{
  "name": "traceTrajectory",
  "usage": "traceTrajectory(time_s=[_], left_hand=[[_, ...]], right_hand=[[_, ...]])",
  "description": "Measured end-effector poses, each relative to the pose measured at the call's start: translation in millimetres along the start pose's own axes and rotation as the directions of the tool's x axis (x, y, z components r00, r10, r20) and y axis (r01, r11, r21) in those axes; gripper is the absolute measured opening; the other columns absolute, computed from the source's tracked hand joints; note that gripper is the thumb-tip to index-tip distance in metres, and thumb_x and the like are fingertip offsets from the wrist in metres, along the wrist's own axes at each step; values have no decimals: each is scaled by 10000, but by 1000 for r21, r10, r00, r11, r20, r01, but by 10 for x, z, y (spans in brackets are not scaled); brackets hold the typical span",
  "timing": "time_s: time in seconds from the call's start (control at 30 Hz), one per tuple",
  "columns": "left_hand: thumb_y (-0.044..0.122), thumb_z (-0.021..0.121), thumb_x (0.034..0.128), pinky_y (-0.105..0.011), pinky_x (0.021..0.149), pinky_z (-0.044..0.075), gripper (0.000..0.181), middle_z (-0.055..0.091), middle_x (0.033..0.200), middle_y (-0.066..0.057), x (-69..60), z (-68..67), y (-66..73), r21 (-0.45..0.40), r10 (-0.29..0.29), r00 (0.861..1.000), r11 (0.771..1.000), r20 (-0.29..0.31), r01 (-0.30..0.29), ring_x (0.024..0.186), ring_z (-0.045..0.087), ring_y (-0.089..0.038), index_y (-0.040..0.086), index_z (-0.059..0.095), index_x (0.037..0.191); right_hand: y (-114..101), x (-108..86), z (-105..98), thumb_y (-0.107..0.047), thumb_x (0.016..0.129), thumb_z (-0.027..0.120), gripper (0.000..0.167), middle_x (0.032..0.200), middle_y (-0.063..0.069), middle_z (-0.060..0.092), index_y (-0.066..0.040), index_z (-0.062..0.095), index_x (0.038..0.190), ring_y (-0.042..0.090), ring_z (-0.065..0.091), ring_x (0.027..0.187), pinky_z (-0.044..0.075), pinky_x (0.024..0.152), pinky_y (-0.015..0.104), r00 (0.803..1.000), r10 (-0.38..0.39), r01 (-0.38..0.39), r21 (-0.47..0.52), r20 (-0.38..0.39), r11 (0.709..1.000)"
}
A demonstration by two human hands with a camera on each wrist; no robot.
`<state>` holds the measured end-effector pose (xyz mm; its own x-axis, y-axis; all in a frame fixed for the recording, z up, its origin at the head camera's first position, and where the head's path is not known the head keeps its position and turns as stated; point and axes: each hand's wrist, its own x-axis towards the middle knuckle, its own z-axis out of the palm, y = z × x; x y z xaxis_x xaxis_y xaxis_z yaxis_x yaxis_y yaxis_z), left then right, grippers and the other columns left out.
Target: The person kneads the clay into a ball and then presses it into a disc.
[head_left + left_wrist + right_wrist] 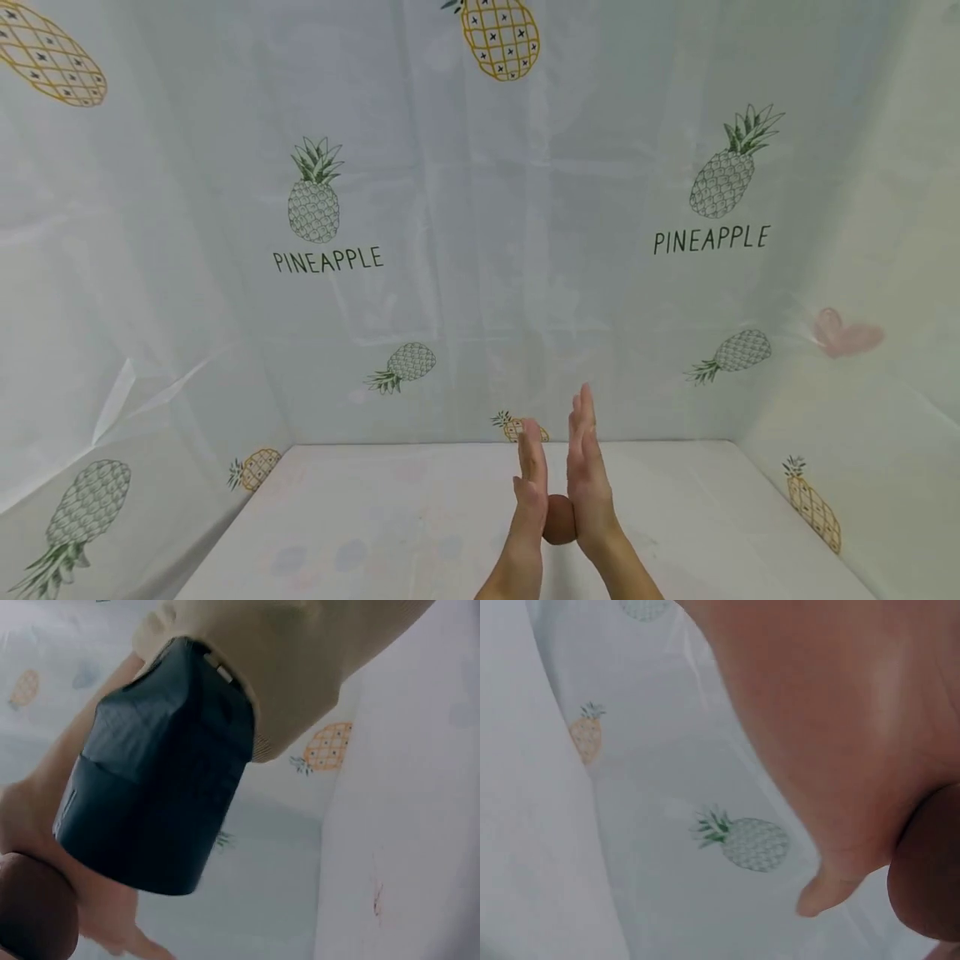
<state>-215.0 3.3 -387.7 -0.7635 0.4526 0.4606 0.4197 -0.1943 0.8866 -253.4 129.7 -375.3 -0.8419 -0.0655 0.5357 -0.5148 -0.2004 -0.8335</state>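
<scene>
A smooth brown ball (pixel 559 520) sits between my two palms, near the heels of the hands. On its left side my left hand (pixel 531 479) presses against it with upright, straight fingers. My right hand (pixel 588 479) presses from the other side, its fingers also straight and pointing up. The fingertips of the two hands stand apart. In the left wrist view the ball (pixel 34 907) shows at the lower left corner, touching a palm. The right wrist view has part of the ball (pixel 930 870) at the right edge, against a palm.
A white table surface (pixel 360 508) lies beneath the hands. Sheets printed with pineapples (pixel 480 275) hang behind it and along both sides. A dark wrist device (pixel 157 772) sits beside a beige sleeve (pixel 285 667) in the left wrist view.
</scene>
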Motion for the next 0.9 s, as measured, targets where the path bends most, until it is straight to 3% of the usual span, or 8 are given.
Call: traceTrajectory(time_s=[0.07, 0.17, 0.3, 0.47, 0.63, 0.9], left_hand=[[465, 45, 1130, -708, 1101, -345, 572, -259, 1705, 253, -2, -36, -20, 34, 21, 999, 999, -38, -20, 1557, -331, -107, 435, -154, 1666], [450, 55, 1130, -661, 1128, -350, 580, -239, 1717, 244, 14, -118, -17, 66, 62, 994, 996, -93, -56, 1561, -311, -56, 420, -153, 1671], [473, 66, 1126, -595, 1171, -332, 587, -227, 1736, 194, 68, -256, 6, 92, 108, 982, 991, -152, -95, 1568, -272, -9, 437, -160, 1666], [460, 65, 1125, -603, 1168, -335, 582, -258, 1733, 154, 112, -415, -35, 104, 141, 968, 987, -206, -122, 1576, -280, -64, 440, -164, 1660], [432, 61, 1128, -649, 1127, -358, 586, -295, 1715, 158, 144, -486, -84, 104, 155, 966, 985, -206, -136, 1569, -312, -112, 415, -190, 1657], [445, 64, 1137, -656, 1124, -357, 562, -270, 1710, 200, 134, -404, -130, 48, 90, 984, 995, -154, -84, 1557, -339, -156, 487, -188, 1637]], right_hand=[[49, -17, 36, -539, 1128, 41, 541, 1761, -112, -177, -537, -83, 1654, 291, -215, 1623, -217, 1145, 784, 993, 89, -91, 31, 83, 995], [69, -55, 133, -595, 1104, -14, 543, 1758, -57, -209, -563, -116, 1636, 327, -216, 1617, -188, 1163, 778, 960, 163, -182, 65, 229, 981], [22, -107, 268, -594, 1102, -36, 541, 1759, -20, -188, -560, -125, 1635, 283, -244, 1604, -172, 1196, 736, 915, 187, -232, 88, 357, 969], [-94, -163, 357, -582, 1104, -48, 531, 1743, -75, -234, -567, -158, 1623, 269, -191, 1622, -193, 1192, 739, 881, 201, -261, 86, 427, 961], [-170, -177, 383, -545, 1108, -53, 549, 1741, -58, -233, -513, -151, 1647, 330, -217, 1614, -219, 1190, 723, 900, 127, -200, 135, 417, 970], [-182, -180, 377, -448, 1119, -35, 556, 1747, -87, -216, -490, -153, 1660, 286, -259, 1605, -257, 1130, 765, 953, 3, -45, 134, 303, 990]])
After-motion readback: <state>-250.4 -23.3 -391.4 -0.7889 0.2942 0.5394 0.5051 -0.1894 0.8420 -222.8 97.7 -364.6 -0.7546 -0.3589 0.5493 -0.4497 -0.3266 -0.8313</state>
